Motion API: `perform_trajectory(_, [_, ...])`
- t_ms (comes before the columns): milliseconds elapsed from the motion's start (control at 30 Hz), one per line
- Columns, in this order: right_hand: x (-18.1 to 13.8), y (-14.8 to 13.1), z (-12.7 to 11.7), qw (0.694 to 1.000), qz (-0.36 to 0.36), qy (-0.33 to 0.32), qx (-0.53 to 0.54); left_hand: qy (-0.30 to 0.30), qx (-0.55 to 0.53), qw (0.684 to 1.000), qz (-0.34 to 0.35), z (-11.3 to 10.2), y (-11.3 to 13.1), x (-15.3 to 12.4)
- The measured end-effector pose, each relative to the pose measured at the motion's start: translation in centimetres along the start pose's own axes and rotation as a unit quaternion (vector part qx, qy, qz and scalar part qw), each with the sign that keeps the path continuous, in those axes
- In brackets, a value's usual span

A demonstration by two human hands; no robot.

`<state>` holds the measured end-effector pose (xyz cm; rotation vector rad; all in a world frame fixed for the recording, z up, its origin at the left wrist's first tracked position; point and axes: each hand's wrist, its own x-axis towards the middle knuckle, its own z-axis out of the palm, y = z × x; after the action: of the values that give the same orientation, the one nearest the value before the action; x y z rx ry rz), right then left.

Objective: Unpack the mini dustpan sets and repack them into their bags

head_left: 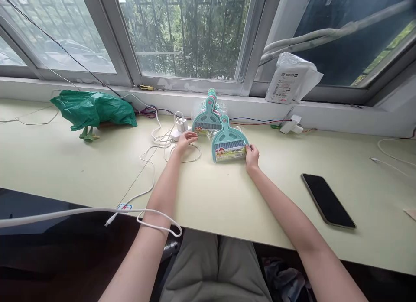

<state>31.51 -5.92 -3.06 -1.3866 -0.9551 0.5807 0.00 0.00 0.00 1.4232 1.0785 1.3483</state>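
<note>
The right hand [252, 157] has its fingers closed on the right edge of the front blue-green dustpan set [229, 139]; the left hand [187, 139] is by the low left corner of the back dustpan sets [208, 117], its fingers a bit bent, and I cannot tell if they hold anything; white cords [74, 212] loop on the left; a wide strip of bench [214, 198] runs from the front set to the near edge; the phone [328, 201] lies well apart, to the right.
</note>
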Motion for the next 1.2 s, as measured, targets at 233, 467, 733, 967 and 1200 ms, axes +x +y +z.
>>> perform_trajectory(233, [-3.5, 0.3, -8.5, 0.996, 0.018, -0.033, 0.087, -0.259, -0.050, 0.961, -0.088, 7.2, 1.9, -3.4])
perform_trajectory(467, [-3.6, 0.5, -11.6, 0.993, 0.031, -0.002, 0.111, -0.309, -0.123, 0.939, -0.088, 11.2, 2.7, -7.1])
perform_trajectory(733, [-3.4, 0.1, -11.7, 0.995, 0.037, -0.003, 0.088, -0.287, -0.103, 0.947, -0.097, 11.3, 2.3, -8.1])
perform_trajectory(967, [-3.8, -0.5, -11.7, 0.989, 0.087, -0.023, 0.122, -0.279, -0.110, 0.950, -0.088, 11.7, 2.4, -8.4])
perform_trajectory(1200, [-4.1, -0.6, -11.6, 0.990, 0.077, -0.069, 0.093, -0.296, -0.191, 0.921, -0.168, 12.7, 2.9, -8.7])
